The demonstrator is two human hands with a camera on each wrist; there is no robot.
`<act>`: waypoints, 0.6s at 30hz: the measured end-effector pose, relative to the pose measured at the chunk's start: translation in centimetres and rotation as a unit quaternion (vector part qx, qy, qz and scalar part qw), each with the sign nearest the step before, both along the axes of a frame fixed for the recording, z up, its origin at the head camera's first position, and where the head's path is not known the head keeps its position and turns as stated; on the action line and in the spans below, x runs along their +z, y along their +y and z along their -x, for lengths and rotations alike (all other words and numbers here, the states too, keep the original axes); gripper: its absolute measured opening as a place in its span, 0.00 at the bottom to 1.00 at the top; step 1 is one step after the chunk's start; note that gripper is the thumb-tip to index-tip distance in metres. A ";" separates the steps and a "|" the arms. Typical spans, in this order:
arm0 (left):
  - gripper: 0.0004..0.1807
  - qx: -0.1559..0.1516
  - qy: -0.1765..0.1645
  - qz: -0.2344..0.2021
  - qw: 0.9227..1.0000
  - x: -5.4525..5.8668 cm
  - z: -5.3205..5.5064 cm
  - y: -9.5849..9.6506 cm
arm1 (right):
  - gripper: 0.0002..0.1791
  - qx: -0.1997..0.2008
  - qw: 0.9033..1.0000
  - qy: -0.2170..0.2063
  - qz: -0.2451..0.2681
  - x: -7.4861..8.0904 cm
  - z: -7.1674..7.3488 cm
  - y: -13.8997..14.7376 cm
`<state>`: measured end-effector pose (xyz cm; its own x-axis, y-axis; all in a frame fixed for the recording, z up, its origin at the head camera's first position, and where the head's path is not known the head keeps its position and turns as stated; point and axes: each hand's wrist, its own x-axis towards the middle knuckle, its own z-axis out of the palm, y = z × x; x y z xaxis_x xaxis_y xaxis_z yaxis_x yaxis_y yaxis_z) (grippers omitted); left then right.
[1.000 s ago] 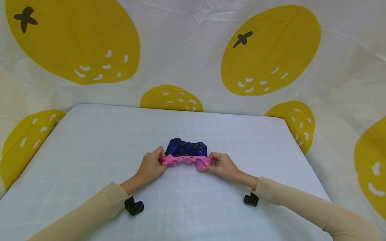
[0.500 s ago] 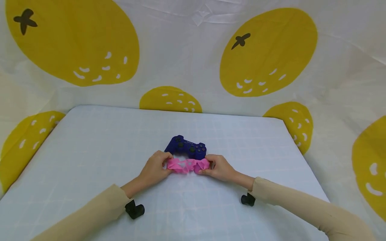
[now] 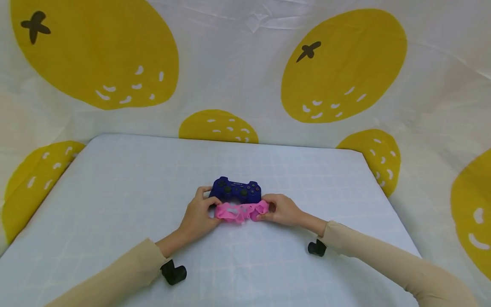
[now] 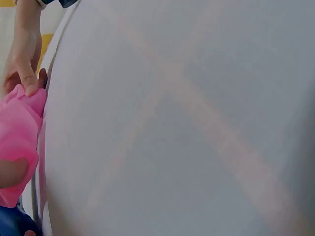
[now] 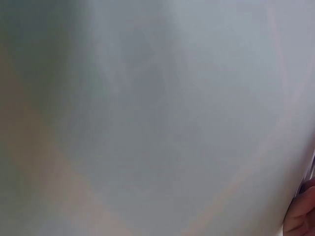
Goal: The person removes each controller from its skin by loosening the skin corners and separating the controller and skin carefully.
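Note:
A dark blue game controller (image 3: 235, 187) lies near the middle of the table, its buttons and sticks facing up. Just in front of it is a crumpled pink controller cover (image 3: 239, 212), soft and stretchy. My left hand (image 3: 196, 217) pinches the cover's left end, while a finger reaches up to the controller's left side. At the other end, my right hand (image 3: 283, 209) pinches the cover between thumb and fingers. The left wrist view catches the pink cover (image 4: 17, 125) and a bit of the blue controller (image 4: 11, 221); the right wrist view has only part of the right hand (image 5: 301, 214).
A pale checked cloth covers the table (image 3: 153, 170). Behind it hangs a white curtain (image 3: 230, 64) printed with big yellow fruit. Small black wrist cameras hang below both sleeves, the left camera (image 3: 174, 273) and the right camera (image 3: 316, 248).
The cover, earlier stretched along the controller's front edge, is now bunched nearer me. The controller tilted, then levelled out. A left finger has stretched out to the controller's side.

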<state>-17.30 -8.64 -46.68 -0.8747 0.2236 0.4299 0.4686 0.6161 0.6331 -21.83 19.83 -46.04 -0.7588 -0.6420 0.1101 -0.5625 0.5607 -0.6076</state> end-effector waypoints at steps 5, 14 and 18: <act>0.15 0.019 0.007 0.016 1.000 0.4 -0.5 0.5 | 0.14 -0.008 1.000 -0.017 0.000 0.0 0.1 0.0; 0.16 0.062 0.008 0.069 0.996 0.3 -0.9 1.0 | 0.14 0.009 0.998 -0.025 0.053 -0.3 -0.4 0.2; 0.16 0.074 0.007 0.079 0.994 0.5 -1.2 1.1 | 0.14 -0.018 0.998 0.015 0.050 -0.3 -0.7 0.4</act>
